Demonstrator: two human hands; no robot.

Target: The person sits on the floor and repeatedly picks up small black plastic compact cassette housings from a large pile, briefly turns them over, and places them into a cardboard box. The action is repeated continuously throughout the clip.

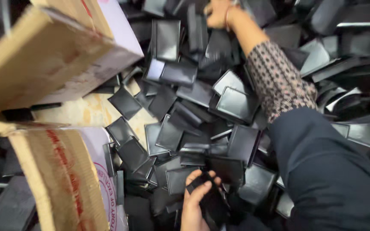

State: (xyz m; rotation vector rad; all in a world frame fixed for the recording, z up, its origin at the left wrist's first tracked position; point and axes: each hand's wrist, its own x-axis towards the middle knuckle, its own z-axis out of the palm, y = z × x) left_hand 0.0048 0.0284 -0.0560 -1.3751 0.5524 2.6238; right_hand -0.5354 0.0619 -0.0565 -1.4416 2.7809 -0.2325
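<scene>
Left hand (195, 201) grips a black plastic tray (210, 199); right hand (217, 13) reaches into the tray heap (236, 102), its grasp unclear; brown cardboard boxes (43, 55) stand left.

Workshop, heaped black trays (236, 102), cardboard cartons (43, 55)

Glossy black plastic, rough brown cardboard

The heap of trays (236, 102) across the frame's middle looks like smooth black plastic with a slight sheen; the boxes (43, 55) at left are matt, fibrous cardboard; the sleeve (279, 81) at upper right is soft patterned cloth.
</scene>
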